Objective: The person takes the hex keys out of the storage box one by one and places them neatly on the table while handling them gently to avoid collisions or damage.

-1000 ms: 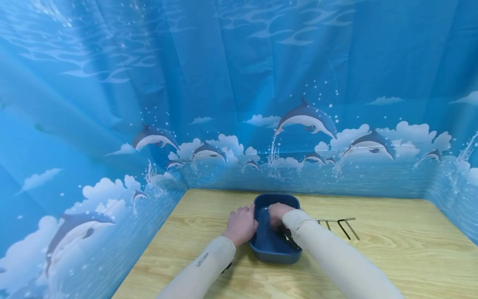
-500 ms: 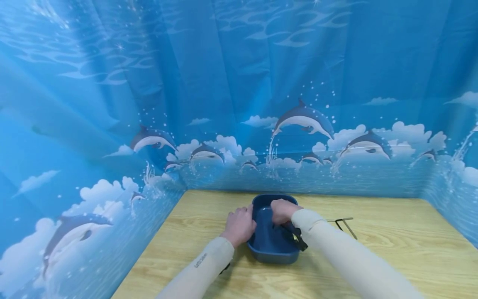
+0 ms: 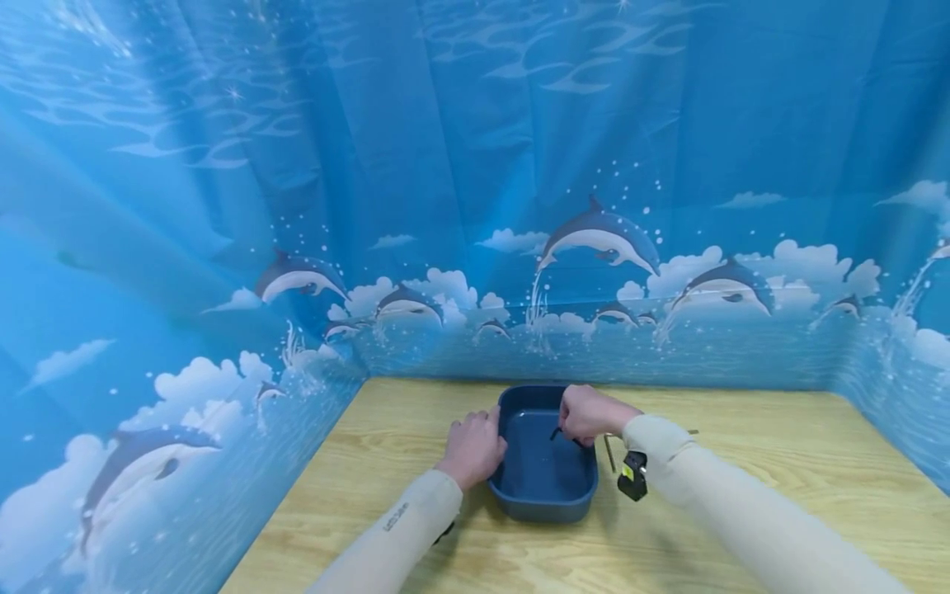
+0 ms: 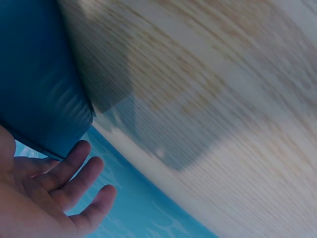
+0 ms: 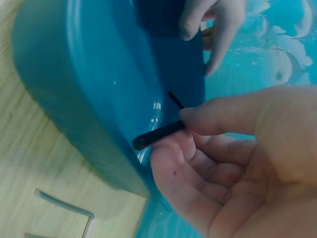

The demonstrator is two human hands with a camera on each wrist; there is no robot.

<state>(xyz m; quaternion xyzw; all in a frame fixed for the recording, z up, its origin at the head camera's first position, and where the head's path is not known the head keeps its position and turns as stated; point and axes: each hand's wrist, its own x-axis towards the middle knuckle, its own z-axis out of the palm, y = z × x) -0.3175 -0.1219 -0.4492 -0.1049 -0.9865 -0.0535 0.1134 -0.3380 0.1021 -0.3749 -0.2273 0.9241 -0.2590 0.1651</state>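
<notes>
A deep blue plastic box (image 3: 545, 470) with rounded corners stands on the table. At its left wall, my left hand (image 3: 473, 445) grips the rim; the right wrist view has its thumb inside and the fingers outside. Over the box's right rim, my right hand (image 3: 590, 412) pinches a black L-shaped hex key (image 5: 158, 135) between thumb and fingers. The key's short arm sticks out past the thumb. On the table to the right lie other hex keys (image 3: 610, 454), mostly hidden by the right forearm; part of one L-shaped key (image 5: 64, 203) shows in the right wrist view.
The light wooden table (image 3: 386, 445) extends on both sides of the box. Blue curtains (image 3: 445, 346) printed with dolphins hang behind it and at the sides. A black wrist camera (image 3: 633, 477) hangs beneath the right sleeve.
My right hand has risen from inside the box and moved right, over the rim, with the black hex key now visible in its fingers. My left hand has stayed at the left rim.
</notes>
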